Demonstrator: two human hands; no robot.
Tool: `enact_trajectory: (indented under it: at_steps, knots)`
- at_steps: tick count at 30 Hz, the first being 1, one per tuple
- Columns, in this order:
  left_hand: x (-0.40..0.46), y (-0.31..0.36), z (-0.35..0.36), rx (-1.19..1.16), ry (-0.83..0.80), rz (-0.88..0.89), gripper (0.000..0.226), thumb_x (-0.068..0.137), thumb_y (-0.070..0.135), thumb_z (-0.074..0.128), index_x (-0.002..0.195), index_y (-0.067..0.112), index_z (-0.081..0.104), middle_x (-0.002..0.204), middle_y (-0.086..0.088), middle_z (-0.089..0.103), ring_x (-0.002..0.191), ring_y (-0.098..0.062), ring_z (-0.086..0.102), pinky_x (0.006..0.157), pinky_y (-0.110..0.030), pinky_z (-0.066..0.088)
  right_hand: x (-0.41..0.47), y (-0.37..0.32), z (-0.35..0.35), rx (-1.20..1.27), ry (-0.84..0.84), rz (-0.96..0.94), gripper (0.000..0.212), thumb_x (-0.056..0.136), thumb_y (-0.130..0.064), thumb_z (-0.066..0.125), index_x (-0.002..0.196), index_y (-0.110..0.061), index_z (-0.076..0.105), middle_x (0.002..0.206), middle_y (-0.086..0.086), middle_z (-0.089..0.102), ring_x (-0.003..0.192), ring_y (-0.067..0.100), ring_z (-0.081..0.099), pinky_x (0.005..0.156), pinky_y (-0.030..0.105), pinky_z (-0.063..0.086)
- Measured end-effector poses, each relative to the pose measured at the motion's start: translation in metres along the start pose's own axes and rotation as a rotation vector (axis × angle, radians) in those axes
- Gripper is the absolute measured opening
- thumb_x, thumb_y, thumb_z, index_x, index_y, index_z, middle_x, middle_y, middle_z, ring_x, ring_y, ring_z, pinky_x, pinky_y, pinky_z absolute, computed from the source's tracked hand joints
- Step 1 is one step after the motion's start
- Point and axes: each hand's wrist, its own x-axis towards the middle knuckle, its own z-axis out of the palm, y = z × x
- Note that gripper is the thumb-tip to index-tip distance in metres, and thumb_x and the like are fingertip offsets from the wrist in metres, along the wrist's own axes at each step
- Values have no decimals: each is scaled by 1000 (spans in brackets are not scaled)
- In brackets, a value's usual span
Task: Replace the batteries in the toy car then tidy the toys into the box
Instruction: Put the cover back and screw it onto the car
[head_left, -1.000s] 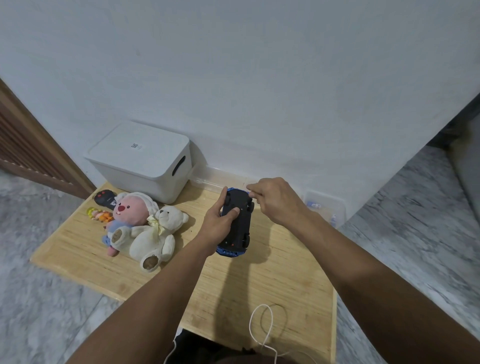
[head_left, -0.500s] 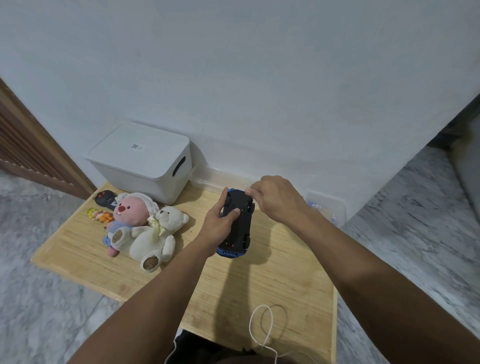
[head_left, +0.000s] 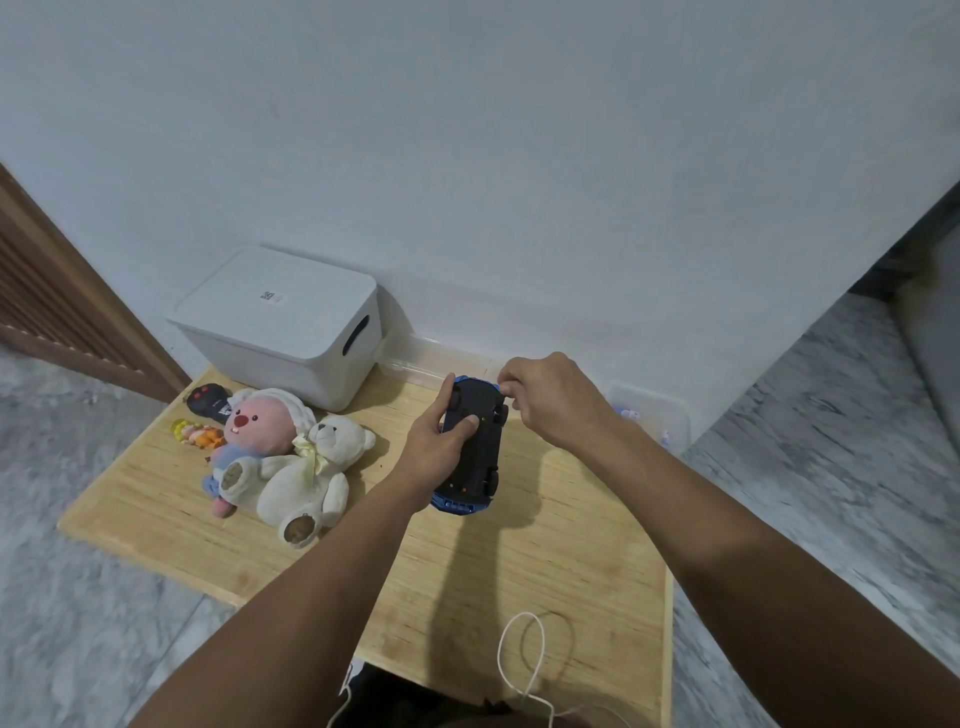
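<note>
- Left hand (head_left: 436, 447) grips the upturned toy car (head_left: 474, 447) above the bench (head_left: 571, 561), thumb on its underside.
- Right hand (head_left: 550, 400) pinches at the car's far end, fingers curled.
- White box (head_left: 280, 322) sits lidded, back left.

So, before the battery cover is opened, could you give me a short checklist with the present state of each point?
1. Toy car turned underside up: ok.
2. Left hand has a firm grip on the car, thumb on the underside: ok.
3. Right hand at the car's far end: ok.
4. Battery cover open: cannot tell, fingers hide it.
5. New batteries ready: cannot tell; the clear tray holds small items, too blurred.
6. White box open for toys: not ok, lid is on.
</note>
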Motion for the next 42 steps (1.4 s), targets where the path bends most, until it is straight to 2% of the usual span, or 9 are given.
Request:
enact_trajectory:
  at_steps: [5,11,14,17,20,27,33,37,42]
  knots:
    - [0,3,1,-2,-5,-3,62,98,18,54,147,45,28,107,13,60,88,-13,65,60,-19,53,6,-2,-1,-117,54,1,40,97,-39,51,91,-4,69,80,11,68,75,29,60,68,38,46]
    - [1,7,1,-10,-1,14,62,98,18,55,147,45,29,113,11,60,88,-10,64,59,-16,52,3,4,2,-61,158,-157,17,91,-10,58,88,-6,74,74,13,66,69,33,61,64,38,47]
    - [2,7,0,-16,-1,20,62,97,17,55,147,45,29,112,16,59,88,-8,63,60,-16,53,3,3,0,-109,141,-174,21,87,-2,53,91,-4,73,76,13,67,71,35,61,66,41,49]
    - [2,6,1,-15,-7,19,62,98,17,55,147,45,29,112,15,59,90,-11,64,66,-22,54,5,0,-1,-181,131,-106,23,97,-19,49,92,-10,70,83,6,68,77,29,61,73,39,45]
    - [2,6,2,-20,-18,16,63,98,17,55,148,45,28,109,17,59,91,-12,65,64,-21,55,4,-4,-2,-265,158,-54,39,101,-34,42,80,-9,64,76,4,63,71,26,54,67,36,37]
    - [3,7,0,-21,-7,20,63,97,19,55,148,46,28,112,17,58,94,-13,64,64,-21,54,1,5,4,137,274,-90,16,90,-11,62,100,-4,73,86,9,74,81,26,67,77,37,52]
    - [3,5,-2,-19,9,12,63,97,19,55,147,46,29,123,8,59,92,-11,63,59,-16,52,-2,6,4,136,198,-131,21,86,8,56,93,-1,73,80,13,73,76,27,68,69,40,55]
    - [2,4,-1,-24,9,5,62,98,17,55,147,45,29,117,11,59,89,-11,64,58,-17,53,1,3,3,53,127,-74,18,95,-8,54,97,-5,71,87,10,72,83,27,66,76,36,51]
    - [2,3,-1,-4,5,2,63,98,19,54,148,45,27,111,19,56,92,-10,63,59,-17,52,4,-2,2,-184,77,20,42,101,-39,41,86,-6,61,79,5,62,74,27,54,66,36,40]
